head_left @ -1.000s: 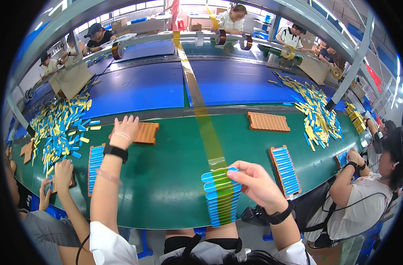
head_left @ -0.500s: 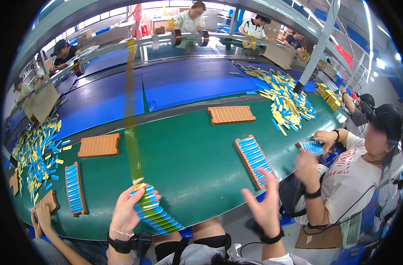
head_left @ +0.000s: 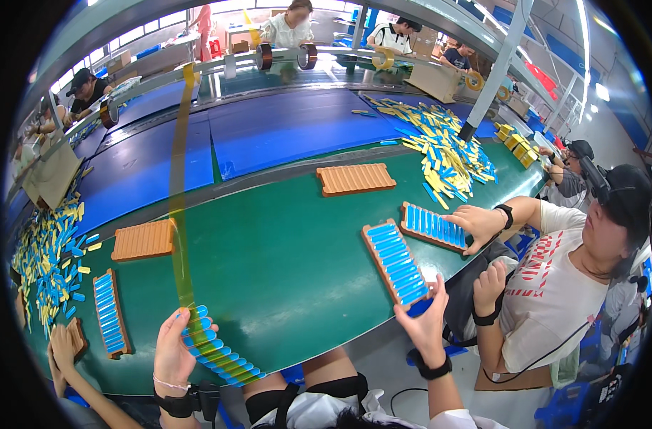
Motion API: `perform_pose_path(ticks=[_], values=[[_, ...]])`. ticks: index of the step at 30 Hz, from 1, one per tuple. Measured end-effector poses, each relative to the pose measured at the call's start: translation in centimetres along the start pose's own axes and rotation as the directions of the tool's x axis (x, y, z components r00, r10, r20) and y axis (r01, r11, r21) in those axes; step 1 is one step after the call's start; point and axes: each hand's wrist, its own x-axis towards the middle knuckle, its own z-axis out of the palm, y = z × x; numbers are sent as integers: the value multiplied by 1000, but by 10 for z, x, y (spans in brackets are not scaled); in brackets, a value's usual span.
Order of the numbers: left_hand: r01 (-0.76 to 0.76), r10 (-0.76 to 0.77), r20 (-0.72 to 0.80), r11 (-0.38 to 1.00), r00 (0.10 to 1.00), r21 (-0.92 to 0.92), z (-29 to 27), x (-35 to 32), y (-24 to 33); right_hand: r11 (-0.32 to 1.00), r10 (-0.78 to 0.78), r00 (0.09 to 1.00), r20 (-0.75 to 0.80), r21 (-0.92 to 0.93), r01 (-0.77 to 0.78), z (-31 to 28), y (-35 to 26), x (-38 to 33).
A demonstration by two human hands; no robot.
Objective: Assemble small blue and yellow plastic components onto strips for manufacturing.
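My left hand pinches the upper end of a strip of blue pieces stuck side by side along translucent amber tape. From the strip the tape runs up to the overhead rail. My right hand has its thumb and fingers about the near end of an orange ridged tray filled with blue pieces. Beside that tray lies a second filled tray, which a co-worker's hand grips.
Bare orange trays lie on the green table. Another filled tray is at left. Heaps of blue and yellow pieces flank the blue sheets. Another person's hands hold a tray at lower left.
My right hand has come down onto the near end of the filled tray. The co-worker's tray now lies beside it. My left hand with the strip appears slightly farther left.
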Motion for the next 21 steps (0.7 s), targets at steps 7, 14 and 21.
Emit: perform_pose_path(ticks=[7,14,21], values=[[-34,33,-24,999,999,-42,-6,-2,7,988,-157,945,286,44,151,-7,-62,-77],[-19,20,12,995,1000,-101,-10,-10,19,959,-282,885,371,140,247,47,-128,-93],[-45,44,-13,996,999,-78,5,-12,29,895,-405,734,546,70,441,69,-175,-63]])
